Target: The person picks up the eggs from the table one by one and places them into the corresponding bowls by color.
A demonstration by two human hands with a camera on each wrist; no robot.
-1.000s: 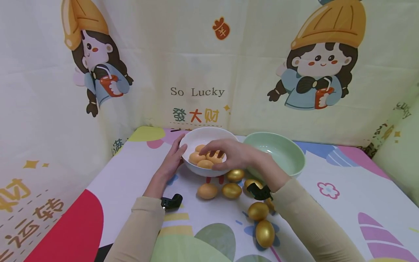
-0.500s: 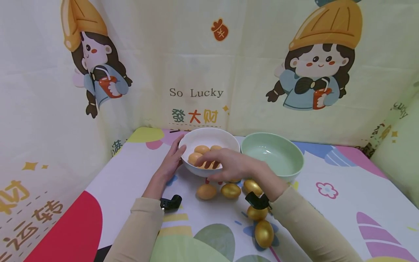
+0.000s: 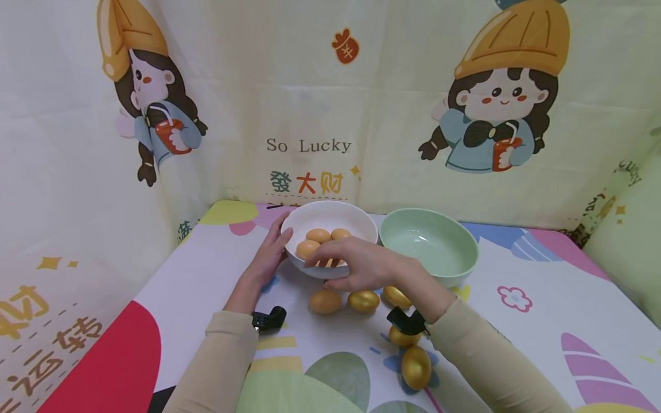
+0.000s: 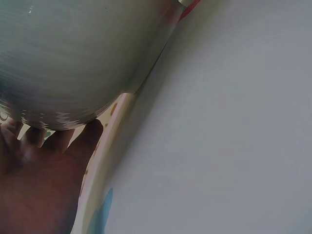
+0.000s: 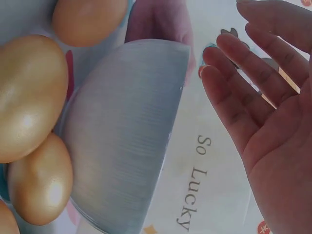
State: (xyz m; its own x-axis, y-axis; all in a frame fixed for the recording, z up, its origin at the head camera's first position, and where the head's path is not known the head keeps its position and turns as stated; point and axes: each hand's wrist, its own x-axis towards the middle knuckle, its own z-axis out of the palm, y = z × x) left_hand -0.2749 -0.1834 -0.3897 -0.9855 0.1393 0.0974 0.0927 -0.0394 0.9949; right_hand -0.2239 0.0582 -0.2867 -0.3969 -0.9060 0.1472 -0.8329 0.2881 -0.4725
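My left hand [image 3: 268, 258] holds the left side of a white bowl [image 3: 299, 215], its thumb near the rim and its fingers against the outer wall [image 4: 87, 63]. Several brown eggs [image 3: 307, 249] lie in that bowl. Over the bowl's near rim hovers my right hand [image 3: 361, 265], its fingers loosely bent and spread; the right wrist view shows its palm bare [image 5: 282, 141]. It hides part of the bowl and its eggs. Just in front of the bowl sit one brown egg [image 3: 325, 302] and a golden egg [image 3: 364, 302].
A pale green bowl [image 3: 439, 246] stands right of the white one. More golden eggs [image 3: 416, 367] lie on the patterned tablecloth [image 3: 516, 355] by my right wrist, partly hidden by the arm. A printed curtain [image 3: 392, 115] hangs behind the table.
My right hand has come back and down, from over the eggs in the white bowl to its near rim, uncovering eggs at the back. The left hand has stayed on the bowl.
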